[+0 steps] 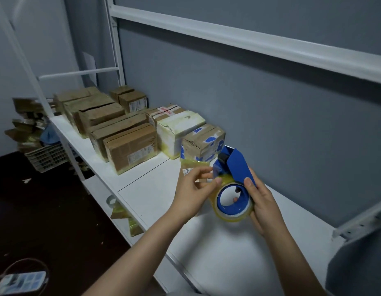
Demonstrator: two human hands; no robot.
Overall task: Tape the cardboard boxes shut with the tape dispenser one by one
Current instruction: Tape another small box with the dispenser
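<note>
Blue tape dispenser (234, 165) w/ yellowish roll (232, 216), held above the white bench (155, 189): R hand (264, 201) fingers clamped round its body, L hand (194, 189) thumb and forefinger pinching at the tape edge. Cardboard boxes (129, 146) in rows at bench rear-left, flaps down, contents hidden; floor crate (46, 157) holds cardboard scraps.

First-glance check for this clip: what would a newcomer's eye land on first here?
The blue plastic tape dispenser, gripped by the right hand in mid-frame above the white shelf, draws the eye first, with the left hand pinching at its roll of clear yellowish tape. Farther along, worn brown cardboard boxes line the shelf toward the left.
</note>
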